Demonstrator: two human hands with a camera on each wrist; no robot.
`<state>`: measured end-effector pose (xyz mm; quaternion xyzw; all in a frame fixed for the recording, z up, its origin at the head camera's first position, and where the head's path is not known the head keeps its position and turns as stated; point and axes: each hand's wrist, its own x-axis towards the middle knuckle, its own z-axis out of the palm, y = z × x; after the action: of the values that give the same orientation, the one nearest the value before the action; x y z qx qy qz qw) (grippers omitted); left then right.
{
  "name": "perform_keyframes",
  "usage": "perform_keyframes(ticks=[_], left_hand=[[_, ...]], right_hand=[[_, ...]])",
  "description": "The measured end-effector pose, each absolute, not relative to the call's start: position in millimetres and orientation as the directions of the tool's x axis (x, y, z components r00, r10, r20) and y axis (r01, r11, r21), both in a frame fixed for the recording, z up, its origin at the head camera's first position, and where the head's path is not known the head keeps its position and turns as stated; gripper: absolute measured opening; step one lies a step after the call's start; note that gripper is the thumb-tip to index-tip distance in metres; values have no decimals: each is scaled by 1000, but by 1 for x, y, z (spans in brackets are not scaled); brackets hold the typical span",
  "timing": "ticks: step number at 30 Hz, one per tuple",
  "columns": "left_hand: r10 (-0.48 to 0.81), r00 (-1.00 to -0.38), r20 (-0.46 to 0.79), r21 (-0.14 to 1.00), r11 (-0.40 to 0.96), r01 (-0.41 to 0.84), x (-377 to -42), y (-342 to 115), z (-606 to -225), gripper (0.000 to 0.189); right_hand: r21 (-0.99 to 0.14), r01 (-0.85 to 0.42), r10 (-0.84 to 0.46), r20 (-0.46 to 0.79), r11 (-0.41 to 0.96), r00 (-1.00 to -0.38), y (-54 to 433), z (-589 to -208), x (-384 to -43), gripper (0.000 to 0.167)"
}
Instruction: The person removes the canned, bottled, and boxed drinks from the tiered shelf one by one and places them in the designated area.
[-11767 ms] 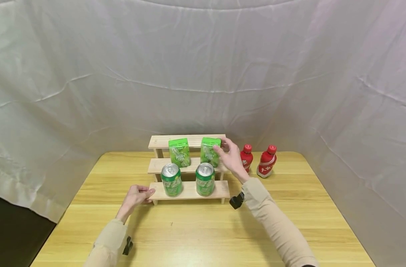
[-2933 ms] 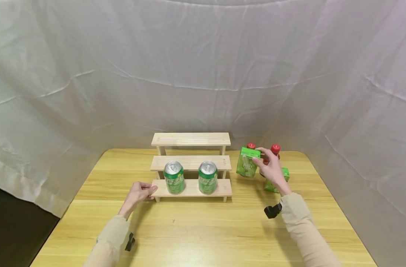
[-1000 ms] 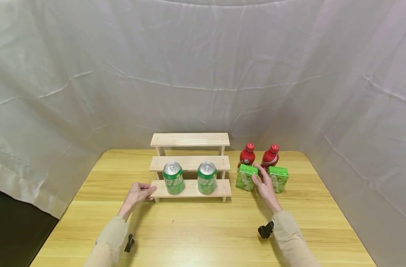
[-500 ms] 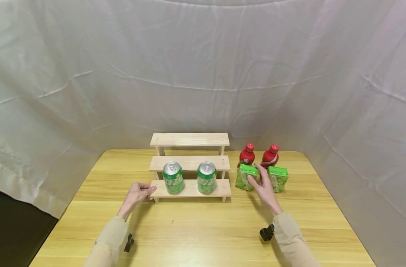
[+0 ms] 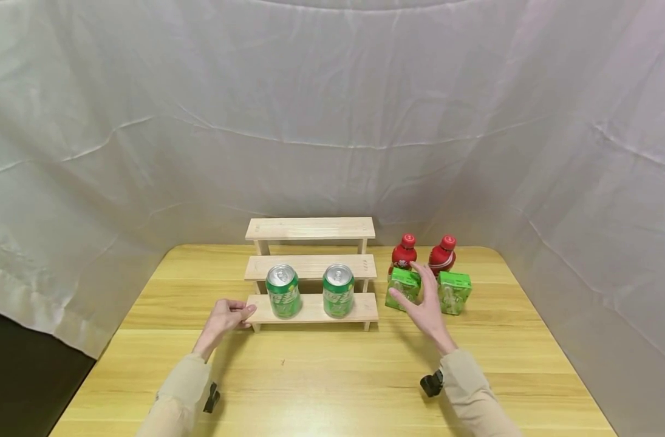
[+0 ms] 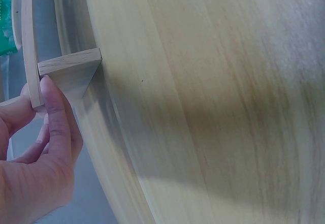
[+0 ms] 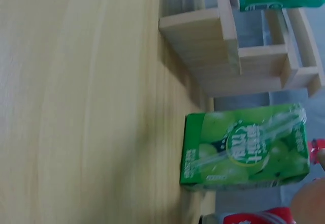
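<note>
A three-tier light wooden shelf [image 5: 310, 228] stands on the table. My left hand [image 5: 220, 323] pinches the left end of its lowest board, thumb above and fingers beneath. On that board stand two green soda cans, a left can [image 5: 283, 298] and a right can [image 5: 338, 298]. Right of the shelf, a green juice box [image 5: 404, 277] stands upright on the table, a straw across its front in the right wrist view. My right hand [image 5: 429, 308] hovers by it, thumb and fingers spread, holding nothing. A second juice box [image 5: 455, 294] stands just right of that hand.
Behind the juice boxes stand two red bottles, a left bottle [image 5: 404, 252] and a right bottle [image 5: 443, 255]. A pale cloth [image 5: 332, 121] hangs around the back and sides of the wooden table [image 5: 321, 388].
Both juice boxes have gone from the middle board to the table before the red bottles. Lately my right hand let go of the left box and spread its fingers. My left hand kept its grip.
</note>
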<state>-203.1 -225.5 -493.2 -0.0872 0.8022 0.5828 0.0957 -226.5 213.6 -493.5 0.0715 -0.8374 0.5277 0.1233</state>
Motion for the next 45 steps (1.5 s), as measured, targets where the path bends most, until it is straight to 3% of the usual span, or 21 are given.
perform_keyframes(ticks=[17,31,45], left_hand=[[-30,-968,-250,919,306,-247,-204,-226,-494,42],[-39,-968,-247,919,307,-247,-201,-225,-493,42],[-51,-965,-258,912,317,-261,-201,-223,-490,43]], right_hand=[[-768,-393,-5,453,505,-891,172,-484,-219,82],[-792,-376,-72,392,481,-917,130,-480,-213,90],[-800,-389,-121,377,456,-918,97,-474,-216,86]])
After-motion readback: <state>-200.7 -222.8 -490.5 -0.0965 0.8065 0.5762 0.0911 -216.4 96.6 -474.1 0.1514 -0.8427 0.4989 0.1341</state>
